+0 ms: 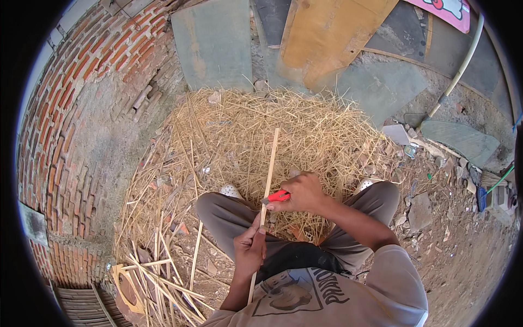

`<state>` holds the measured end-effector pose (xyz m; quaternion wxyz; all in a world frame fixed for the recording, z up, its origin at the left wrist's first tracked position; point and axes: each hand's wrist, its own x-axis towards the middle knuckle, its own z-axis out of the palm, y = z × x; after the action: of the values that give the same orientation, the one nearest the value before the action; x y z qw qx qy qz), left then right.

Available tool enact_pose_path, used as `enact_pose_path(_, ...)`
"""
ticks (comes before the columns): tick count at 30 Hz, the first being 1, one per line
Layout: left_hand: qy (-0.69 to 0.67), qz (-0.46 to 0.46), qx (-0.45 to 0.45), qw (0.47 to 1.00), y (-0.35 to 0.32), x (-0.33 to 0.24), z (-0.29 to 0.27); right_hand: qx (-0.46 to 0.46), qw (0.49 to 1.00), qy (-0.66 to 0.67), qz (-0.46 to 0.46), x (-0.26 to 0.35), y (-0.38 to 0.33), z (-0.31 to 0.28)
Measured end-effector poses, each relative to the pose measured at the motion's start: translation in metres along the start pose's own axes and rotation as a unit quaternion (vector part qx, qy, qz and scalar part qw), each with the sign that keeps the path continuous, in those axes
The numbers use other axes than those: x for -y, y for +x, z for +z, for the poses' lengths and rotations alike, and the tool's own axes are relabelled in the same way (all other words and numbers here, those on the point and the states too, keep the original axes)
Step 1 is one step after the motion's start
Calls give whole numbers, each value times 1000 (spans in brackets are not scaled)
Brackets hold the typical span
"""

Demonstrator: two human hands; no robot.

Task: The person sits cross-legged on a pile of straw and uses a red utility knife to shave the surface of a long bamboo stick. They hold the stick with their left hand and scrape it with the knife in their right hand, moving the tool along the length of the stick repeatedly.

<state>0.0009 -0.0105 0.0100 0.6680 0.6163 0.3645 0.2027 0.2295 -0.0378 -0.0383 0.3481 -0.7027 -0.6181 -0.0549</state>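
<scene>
A long pale strip (271, 161), bamboo by its look, runs up and away from my lap in front of me. My left hand (250, 248) is closed around its lower part, thumb along the strip. Just above, my right hand (304, 192) grips a red utility knife (279, 196). The knife's dark tip lies against the strip, a little beyond my left fingers. How deep the blade sits, if at all, is too small to tell. The strip's lower end passes beside my left forearm.
A heap of thin shavings (239, 120) spreads ahead of my bent legs. Loose pale strips (163, 280) lie at the lower left near a brick wall (71, 147). Grey boards (212, 46) lean at the back. Rubble and a broom (490, 180) are at the right.
</scene>
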Motion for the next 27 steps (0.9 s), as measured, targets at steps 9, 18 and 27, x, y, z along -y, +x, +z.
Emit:
enact_pose_path(9, 38, 0, 19, 999, -14, 2, 3, -25, 988, -17, 151, -55, 24, 3)
enact_pose_path(18, 22, -6, 63, 998, -31, 5, 1, -83, 964, -80, 239, -105, 26, -8)
enact_pose_path(27, 20, 24, -17, 999, -19, -2, -13, 15, 999, 19, 25, -25, 1, 14)
